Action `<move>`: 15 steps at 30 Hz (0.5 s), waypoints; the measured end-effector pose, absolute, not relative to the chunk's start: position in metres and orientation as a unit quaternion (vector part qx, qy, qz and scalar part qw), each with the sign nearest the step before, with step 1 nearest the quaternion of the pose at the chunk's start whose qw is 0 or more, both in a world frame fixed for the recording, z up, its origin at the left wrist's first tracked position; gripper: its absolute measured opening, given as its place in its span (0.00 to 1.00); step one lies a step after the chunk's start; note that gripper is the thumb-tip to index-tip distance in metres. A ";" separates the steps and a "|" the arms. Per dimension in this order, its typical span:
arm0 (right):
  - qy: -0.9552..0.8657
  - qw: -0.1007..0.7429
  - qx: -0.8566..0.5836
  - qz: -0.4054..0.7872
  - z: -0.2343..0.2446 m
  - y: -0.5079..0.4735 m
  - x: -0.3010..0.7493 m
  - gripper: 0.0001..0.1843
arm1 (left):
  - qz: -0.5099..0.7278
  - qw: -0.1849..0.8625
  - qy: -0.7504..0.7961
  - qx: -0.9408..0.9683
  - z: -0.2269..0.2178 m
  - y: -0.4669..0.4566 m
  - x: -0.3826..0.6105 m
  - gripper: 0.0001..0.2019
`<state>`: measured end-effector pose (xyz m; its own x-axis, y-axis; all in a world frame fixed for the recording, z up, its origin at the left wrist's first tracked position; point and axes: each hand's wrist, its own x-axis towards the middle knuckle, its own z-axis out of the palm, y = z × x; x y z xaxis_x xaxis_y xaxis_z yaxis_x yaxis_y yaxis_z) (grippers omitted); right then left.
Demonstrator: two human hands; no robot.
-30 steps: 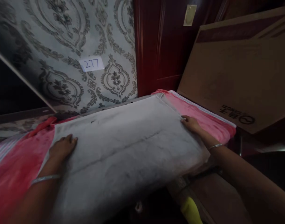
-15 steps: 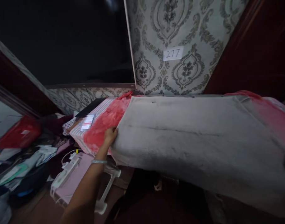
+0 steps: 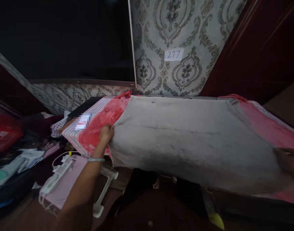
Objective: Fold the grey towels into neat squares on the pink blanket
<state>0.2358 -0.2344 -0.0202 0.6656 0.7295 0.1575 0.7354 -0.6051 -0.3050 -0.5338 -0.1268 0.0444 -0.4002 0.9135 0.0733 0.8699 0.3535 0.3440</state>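
Observation:
A grey fleecy cloth (image 3: 175, 141) lies spread over a red plush blanket (image 3: 95, 123), its near part hanging past the front edge. My left hand (image 3: 106, 133), with a pale bangle on the wrist, pinches the cloth's left edge. At the far right of the view my right hand (image 3: 288, 162) grips the cloth's right edge, its fingers dark and partly hidden. Between my hands the cloth is drawn fairly flat, with a dark crease running across it. Red blanket shows on both sides of the cloth.
A white power strip (image 3: 57, 178) rests on a pink surface (image 3: 74, 166) at lower left. Clothes (image 3: 24, 163) and a red bag (image 3: 7, 133) are heaped farther left. A large television screen (image 3: 65, 41) hangs on the patterned wall beside a paper marked 277 (image 3: 174, 55).
The view has shifted right, bringing more of my right hand into the picture. My left hand stays on the cloth's left edge. The cloth's near right part sits higher, showing red blanket below it.

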 end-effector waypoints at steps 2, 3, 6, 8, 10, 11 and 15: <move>-0.340 0.180 -0.922 0.046 -0.015 -0.241 0.225 0.45 | 0.167 0.069 0.818 0.546 0.043 -0.126 -0.538 0.19; -0.312 0.183 -0.930 0.065 -0.013 -0.243 0.219 0.45 | 0.165 0.070 0.819 0.546 0.042 -0.127 -0.539 0.19; -0.283 0.202 -0.935 0.070 -0.010 -0.248 0.199 0.41 | 0.156 0.073 0.818 0.549 0.038 -0.127 -0.540 0.20; -0.276 0.210 -0.936 0.065 -0.007 -0.249 0.188 0.39 | 0.146 0.077 0.814 0.557 0.037 -0.125 -0.540 0.19; -0.276 0.208 -0.936 0.067 -0.002 -0.250 0.182 0.38 | 0.135 0.084 0.809 0.566 0.040 -0.120 -0.542 0.18; -0.279 0.205 -0.935 0.069 -0.001 -0.250 0.180 0.38 | 0.130 0.087 0.807 0.569 0.041 -0.117 -0.542 0.18; -0.302 0.196 -0.932 0.047 0.000 -0.252 0.180 0.35 | 0.120 0.084 0.806 0.573 0.047 -0.101 -0.539 0.21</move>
